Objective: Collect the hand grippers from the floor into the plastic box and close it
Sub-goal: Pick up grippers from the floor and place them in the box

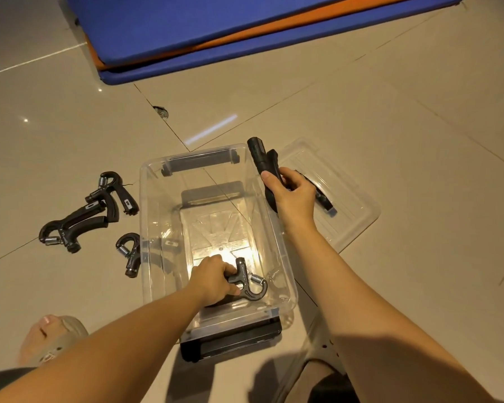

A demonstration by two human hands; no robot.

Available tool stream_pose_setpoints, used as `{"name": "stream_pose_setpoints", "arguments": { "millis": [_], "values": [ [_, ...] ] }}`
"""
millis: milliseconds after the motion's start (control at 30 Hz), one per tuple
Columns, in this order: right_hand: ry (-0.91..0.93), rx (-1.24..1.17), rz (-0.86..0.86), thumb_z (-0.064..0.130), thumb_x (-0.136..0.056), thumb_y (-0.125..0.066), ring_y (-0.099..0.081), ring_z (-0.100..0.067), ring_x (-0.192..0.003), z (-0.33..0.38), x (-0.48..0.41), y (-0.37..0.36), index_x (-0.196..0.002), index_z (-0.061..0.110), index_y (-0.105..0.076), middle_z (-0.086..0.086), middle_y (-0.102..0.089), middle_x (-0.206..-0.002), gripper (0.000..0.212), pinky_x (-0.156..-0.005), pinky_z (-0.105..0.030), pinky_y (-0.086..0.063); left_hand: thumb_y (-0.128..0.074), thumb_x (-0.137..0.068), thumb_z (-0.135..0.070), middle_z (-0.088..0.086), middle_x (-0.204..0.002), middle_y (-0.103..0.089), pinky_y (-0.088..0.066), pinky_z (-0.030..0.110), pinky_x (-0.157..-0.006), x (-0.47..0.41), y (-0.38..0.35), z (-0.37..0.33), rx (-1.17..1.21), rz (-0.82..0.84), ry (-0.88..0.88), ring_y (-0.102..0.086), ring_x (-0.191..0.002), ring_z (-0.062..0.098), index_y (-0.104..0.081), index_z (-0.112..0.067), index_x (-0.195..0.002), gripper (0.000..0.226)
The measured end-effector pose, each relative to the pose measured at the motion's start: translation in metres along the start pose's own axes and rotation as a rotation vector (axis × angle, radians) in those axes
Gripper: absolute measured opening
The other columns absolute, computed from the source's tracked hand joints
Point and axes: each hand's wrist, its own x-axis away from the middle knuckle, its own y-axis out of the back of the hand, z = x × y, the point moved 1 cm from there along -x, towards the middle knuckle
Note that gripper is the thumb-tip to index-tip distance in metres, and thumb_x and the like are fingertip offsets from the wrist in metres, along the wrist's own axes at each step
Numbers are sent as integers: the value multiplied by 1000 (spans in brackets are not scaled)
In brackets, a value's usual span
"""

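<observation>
A clear plastic box with black end latches stands open on the tiled floor. Inside it, near the front, my left hand grips the handles of a black hand gripper whose spring end points right. My right hand holds a second black hand gripper upright over the box's right rim. Three more grippers lie on the floor left of the box: one at the back, one further left, one against the box wall. The clear lid lies flat to the right.
Stacked blue and orange mats lie on the floor beyond the box. A foot in a sandal is at the lower left. A black piece rests on the lid behind my right hand. A chipped tile joint shows behind the box.
</observation>
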Motion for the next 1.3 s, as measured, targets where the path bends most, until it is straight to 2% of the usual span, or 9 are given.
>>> {"name": "stream_pose_setpoints", "arguments": {
  "millis": [100, 300, 500, 600, 800, 933, 1067, 1167, 1300],
  "values": [
    [6, 20, 4, 28, -84, -81, -67, -2, -81, 1, 1, 0, -95, 34, -72, 5, -72, -92, 15, -67, -13, -51, -94, -65, -30, -12, -89, -60, -52, 37, -94, 2, 0, 2, 27, 40, 43, -61, -92, 15, -75, -20, -115, 55],
    [40, 77, -1, 30, -83, -82, -67, 4, -81, 9, 5, 5, -89, 39, -70, 25, -70, -82, 17, -66, -13, -52, -91, -68, -20, 0, -110, -73, -49, 42, -102, 8, 10, -15, 62, 182, 126, -65, -109, 23, -74, -16, -114, 50],
    [88, 131, -50, 37, -80, -84, -66, -15, -101, 34, 7, 7, -118, 20, -72, -2, -66, -110, 43, -86, -29, -57, -85, -78, -26, 5, -146, -52, -39, 37, -111, 22, 98, -54, 142, 21, -15, -47, -136, 25, -58, -17, -137, 66],
    [161, 179, -50, 39, -79, -84, -64, -10, -100, 51, 11, 2, -120, 19, -71, 2, -64, -108, 48, -84, -23, -53, -83, -78, -40, 2, -146, -53, -36, 42, -114, 40, 152, -73, 118, -194, -163, -45, -137, 23, -56, -20, -140, 71],
    [284, 270, 51, 43, -77, -83, -58, 9, -94, 76, 32, -18, -113, 39, -62, 12, -59, -103, 42, -74, -3, -45, -70, -91, -35, -2, -142, -53, -41, 31, -101, 68, 210, -96, 511, -444, -329, -49, -123, 10, -48, -27, -147, 61],
    [327, 351, 209, 46, -74, -82, -61, 2, -92, 85, 45, -30, -107, 45, -63, 10, -60, -101, 38, -75, -8, -48, -65, -96, -23, -5, -148, -48, -38, 40, -111, 74, 225, -95, 520, -377, -401, -46, -131, 12, -45, -32, -148, 57],
    [309, 405, 345, 37, -75, -85, -61, 3, -95, 85, 48, -31, -114, 36, -69, 10, -62, -102, 43, -77, -5, -46, -67, -93, -13, -11, -152, -40, -33, 21, -106, 75, 227, -78, 297, -357, -503, -38, -134, 5, -60, -28, -136, 46],
    [302, 386, 380, 30, -75, -87, -62, 4, -98, 83, 48, -33, -115, 31, -71, 15, -63, -105, 44, -79, -5, -46, -73, -88, -17, -12, -142, -50, -35, 26, -109, 75, 223, -64, 192, -355, -553, -45, -130, 4, -65, -27, -130, 44],
    [321, 427, 441, 27, -74, -89, -61, 8, -99, 85, 49, -40, -113, 31, -70, 12, -63, -111, 44, -78, -4, -45, -78, -85, -21, -19, -119, -57, -45, 13, -96, 78, 222, -45, 214, -420, -594, -55, -111, -4, -66, -35, -119, 39]
  ]
}}
